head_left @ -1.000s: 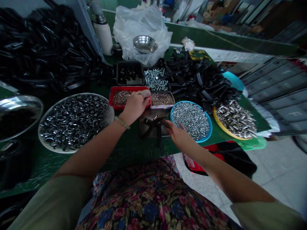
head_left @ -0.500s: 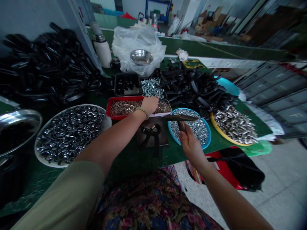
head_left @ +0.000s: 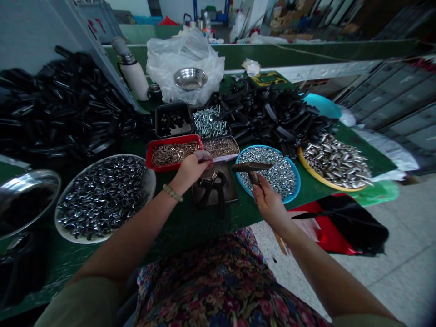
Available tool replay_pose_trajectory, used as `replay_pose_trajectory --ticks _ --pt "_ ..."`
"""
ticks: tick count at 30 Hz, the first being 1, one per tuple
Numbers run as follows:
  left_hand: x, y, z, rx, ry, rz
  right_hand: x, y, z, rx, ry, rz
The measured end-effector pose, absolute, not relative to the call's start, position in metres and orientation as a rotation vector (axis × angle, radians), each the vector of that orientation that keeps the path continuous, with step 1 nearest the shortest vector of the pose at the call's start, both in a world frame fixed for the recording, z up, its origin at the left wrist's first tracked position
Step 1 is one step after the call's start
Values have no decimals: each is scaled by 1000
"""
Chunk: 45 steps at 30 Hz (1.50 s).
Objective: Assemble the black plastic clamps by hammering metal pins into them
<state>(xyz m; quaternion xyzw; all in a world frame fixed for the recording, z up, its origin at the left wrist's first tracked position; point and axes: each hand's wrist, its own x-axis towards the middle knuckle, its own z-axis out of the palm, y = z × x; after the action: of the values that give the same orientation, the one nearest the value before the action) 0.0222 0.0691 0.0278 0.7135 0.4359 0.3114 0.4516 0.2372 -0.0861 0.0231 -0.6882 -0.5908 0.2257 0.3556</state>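
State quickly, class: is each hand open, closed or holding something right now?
Left hand: closed in a pinch; whether it holds anything cannot be told.
Right hand: closed, holding a hammer.

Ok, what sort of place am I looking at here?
Probably a small-parts assembly workshop: a blue basin full of small metal pieces, a heap of black parts, and a hammer held in the right hand.

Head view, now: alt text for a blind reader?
A person's right hand grips a hammer near a blue bowl of small metal parts; the left hand is closed in a pinch, contents unclear, near a black part on a metal plate. On the green table are a red tray of copper-coloured pins and a white bowl of shiny rings.
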Motion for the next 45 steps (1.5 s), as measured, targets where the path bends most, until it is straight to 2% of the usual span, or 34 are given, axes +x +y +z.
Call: replay_pose_trajectory --ticks 4,15,27,45 --pt "11 33 16 1660 1085 716 235 -86 19 -1762 -1564 581" --pt "18 7 9 2267 1173 634 233 -88 22 -1769 -1570 600" --pt "19 -1 10 2716 1202 240 230 -84 20 -1701 -1601 561" --pt "18 -2 10 2786 1186 155 217 -87 26 -1683 -1676 574"
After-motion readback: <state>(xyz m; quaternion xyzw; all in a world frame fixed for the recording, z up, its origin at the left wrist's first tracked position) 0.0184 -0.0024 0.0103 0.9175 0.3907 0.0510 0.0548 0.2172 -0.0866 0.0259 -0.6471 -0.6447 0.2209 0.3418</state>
